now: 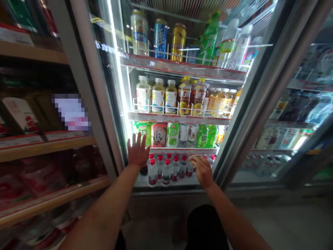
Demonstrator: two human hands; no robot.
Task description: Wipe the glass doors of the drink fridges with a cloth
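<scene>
My left hand (138,151) is open, fingers spread, at the left end of the lower shelf edge, in front of a green drink carton (145,130). My right hand (204,172) is closed on a small pale cloth (194,159), which looks crumpled and is partly hidden by the fingers. That hand is near the right end of the same shelf edge (179,151). Between the hands, on the fridge floor, stand several clear bottles with red caps (166,172). Cartons and green bottles (203,135) line the shelf above them.
Tea bottles (171,97) fill the middle shelf; cans (160,38) and tall bottles stand on top. A metal door frame (262,90) borders the right side. Wooden shelves (52,144) with drinks are at left. My dark-clothed knee (205,225) is below.
</scene>
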